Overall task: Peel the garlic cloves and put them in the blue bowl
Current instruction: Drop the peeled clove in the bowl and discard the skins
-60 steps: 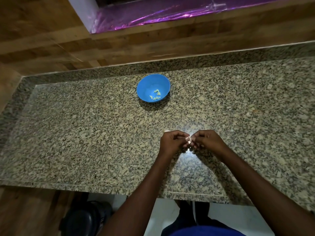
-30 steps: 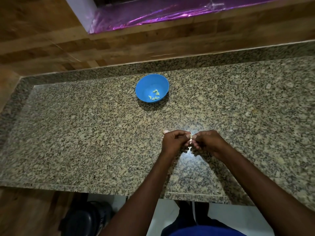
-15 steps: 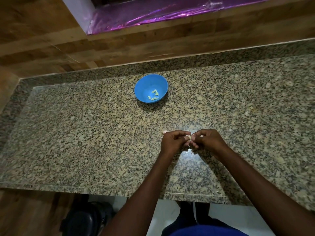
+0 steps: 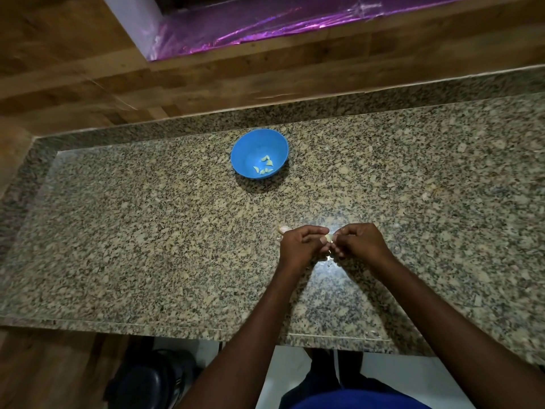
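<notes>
Above the granite counter (image 4: 147, 231), you pinch the small, light, slippery garlic clove (image 4: 328, 238) between left hand (image 4: 300, 245) and right hand (image 4: 361, 242); grip its ends firmly, blue bowl (image 4: 236, 156) well beyond.

Speckled granite table (image 4: 147, 231), wood wall behind. On it: blue bowl (image 4: 250, 146) toward the back with a few peeled cloves (image 4: 264, 166) inside; one loose clove (image 4: 283, 229) nearer the front edge.

One blue bowl (image 4: 259, 153), five peeled cloves (image 4: 264, 166) inside, two hands (image 4: 330, 245)
</notes>
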Action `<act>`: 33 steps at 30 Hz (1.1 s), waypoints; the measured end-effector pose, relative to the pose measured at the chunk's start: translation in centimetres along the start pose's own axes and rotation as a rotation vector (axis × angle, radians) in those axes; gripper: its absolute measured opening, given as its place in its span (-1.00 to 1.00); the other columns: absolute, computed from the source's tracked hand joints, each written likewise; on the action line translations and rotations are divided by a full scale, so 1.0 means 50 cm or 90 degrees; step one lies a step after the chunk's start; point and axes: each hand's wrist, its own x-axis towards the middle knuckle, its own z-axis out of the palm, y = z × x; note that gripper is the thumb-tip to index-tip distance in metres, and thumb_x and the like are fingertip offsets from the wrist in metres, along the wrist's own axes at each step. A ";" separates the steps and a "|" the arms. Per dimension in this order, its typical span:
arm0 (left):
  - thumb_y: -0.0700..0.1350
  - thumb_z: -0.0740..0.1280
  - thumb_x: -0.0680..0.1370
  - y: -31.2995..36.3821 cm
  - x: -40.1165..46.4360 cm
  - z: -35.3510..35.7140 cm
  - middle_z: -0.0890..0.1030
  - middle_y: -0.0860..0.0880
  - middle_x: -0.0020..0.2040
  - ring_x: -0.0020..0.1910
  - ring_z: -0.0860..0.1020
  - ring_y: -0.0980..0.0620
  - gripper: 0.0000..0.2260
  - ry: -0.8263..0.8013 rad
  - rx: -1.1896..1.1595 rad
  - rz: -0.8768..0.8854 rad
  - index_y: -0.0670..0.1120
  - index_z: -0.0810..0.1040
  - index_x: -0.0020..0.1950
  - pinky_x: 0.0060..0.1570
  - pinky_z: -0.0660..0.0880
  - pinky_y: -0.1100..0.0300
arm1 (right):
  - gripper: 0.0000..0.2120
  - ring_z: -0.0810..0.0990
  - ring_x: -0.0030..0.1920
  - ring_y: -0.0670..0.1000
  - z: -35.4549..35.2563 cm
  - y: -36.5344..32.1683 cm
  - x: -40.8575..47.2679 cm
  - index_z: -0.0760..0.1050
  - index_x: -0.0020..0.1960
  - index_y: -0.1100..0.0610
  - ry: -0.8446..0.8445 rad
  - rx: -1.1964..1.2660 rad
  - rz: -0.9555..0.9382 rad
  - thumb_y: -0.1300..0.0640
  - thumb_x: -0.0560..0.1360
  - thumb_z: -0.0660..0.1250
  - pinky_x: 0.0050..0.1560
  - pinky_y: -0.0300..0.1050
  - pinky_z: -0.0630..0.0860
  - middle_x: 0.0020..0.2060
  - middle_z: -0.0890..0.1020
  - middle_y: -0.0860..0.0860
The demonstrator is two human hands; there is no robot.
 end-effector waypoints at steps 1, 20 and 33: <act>-0.32 0.41 0.54 -0.001 0.001 -0.001 0.72 -0.24 -0.09 -0.17 0.69 -0.07 -0.86 0.000 0.003 -0.003 -0.15 0.68 0.04 -0.06 0.64 -0.01 | -0.90 0.60 -0.42 0.15 -0.001 0.001 0.001 0.59 -0.22 0.35 -0.005 0.020 0.019 0.37 0.47 0.39 -0.26 0.15 0.64 -0.40 0.62 0.30; -0.41 0.24 0.56 0.042 0.087 -0.008 0.72 -0.15 -0.15 -0.26 0.65 0.05 -0.72 0.121 0.244 0.151 -0.20 0.72 0.03 -0.21 0.63 0.19 | -0.73 0.70 -0.30 0.12 -0.019 0.012 0.030 0.68 -0.28 0.19 0.076 -0.033 0.002 0.38 0.49 0.28 -0.13 0.17 0.67 -0.32 0.71 0.16; -0.16 0.15 0.67 -0.062 0.075 -0.021 0.26 -0.39 0.52 0.51 0.25 -0.36 -0.52 0.035 0.868 0.391 -0.39 0.24 0.52 0.50 0.25 -0.14 | -0.70 0.51 0.28 0.30 -0.039 0.042 0.052 0.51 0.29 0.27 0.141 -0.441 -0.357 0.24 0.61 0.17 0.28 0.14 0.46 0.24 0.55 0.26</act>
